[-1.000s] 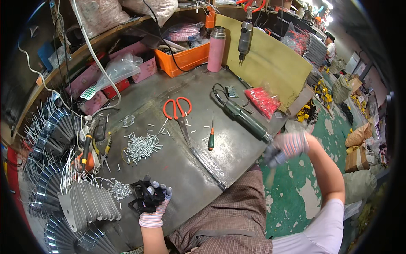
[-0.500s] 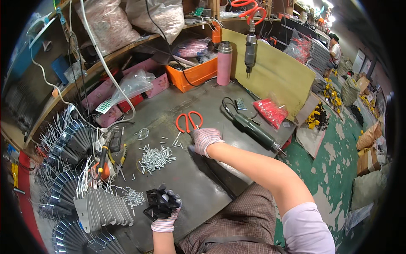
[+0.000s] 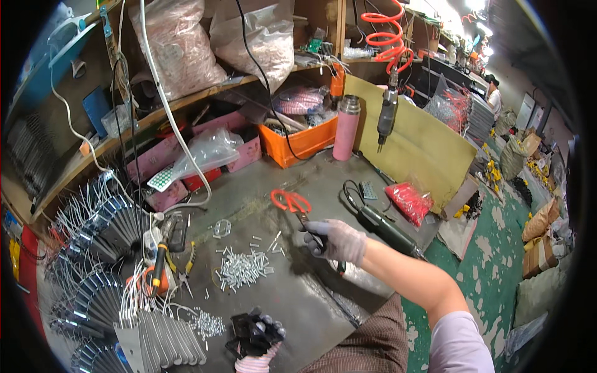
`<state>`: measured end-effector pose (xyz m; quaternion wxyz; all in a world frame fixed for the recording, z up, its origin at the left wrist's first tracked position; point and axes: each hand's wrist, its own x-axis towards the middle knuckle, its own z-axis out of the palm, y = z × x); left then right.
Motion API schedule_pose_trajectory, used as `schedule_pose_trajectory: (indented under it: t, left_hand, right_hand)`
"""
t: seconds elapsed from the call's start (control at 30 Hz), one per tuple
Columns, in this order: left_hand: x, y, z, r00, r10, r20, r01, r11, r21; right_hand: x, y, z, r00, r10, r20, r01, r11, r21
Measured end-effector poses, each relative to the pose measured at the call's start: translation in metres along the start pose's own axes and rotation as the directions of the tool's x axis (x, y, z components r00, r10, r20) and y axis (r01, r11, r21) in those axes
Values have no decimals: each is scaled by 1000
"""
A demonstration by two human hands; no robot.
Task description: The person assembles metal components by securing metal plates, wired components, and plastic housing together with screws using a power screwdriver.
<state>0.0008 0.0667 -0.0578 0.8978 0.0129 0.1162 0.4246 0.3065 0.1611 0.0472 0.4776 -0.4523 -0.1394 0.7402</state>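
Note:
My right hand (image 3: 341, 241), in a striped glove with grey coating, is closed around the blade end of a pair of scissors (image 3: 292, 201). The red handles point away from me and the blades are mostly hidden by the fingers. Low in the view, my gloved left hand (image 3: 266, 339) is closed on a bunch of black plastic parts (image 3: 247, 329); their exact kind is hard to make out. A pile of silver screws (image 3: 244, 268) lies on the bench between the hands. Small nuts (image 3: 209, 325) are heaped left of my left hand.
Grey plates with white wires (image 3: 165, 339) stack at left, near pliers (image 3: 186, 267). A dark green power tool (image 3: 388, 230) lies at right. Behind stand an orange bin (image 3: 292, 148) and pink flask (image 3: 346, 130). An air screwdriver (image 3: 387, 115) hangs from a red coil.
The view has shifted, so the bench appears lower. My right hand has moved rightward, and the scissors have turned slightly. My left hand still holds the black parts.

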Motion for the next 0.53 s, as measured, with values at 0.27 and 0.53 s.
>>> schedule_pose_trajectory:
  t: [0.27, 0.53]
  left_hand:
    - [-5, -3, -14, 1000, 19, 2, -19, 998, 54]
    - [2, 18, 6, 956, -227, 187, 169, 945, 281]
  right_hand:
    - [32, -117, 22, 718, -646, -259, 572, 760, -310]
    - [144, -180, 1, 563, -685, -463, 486, 727, -485]
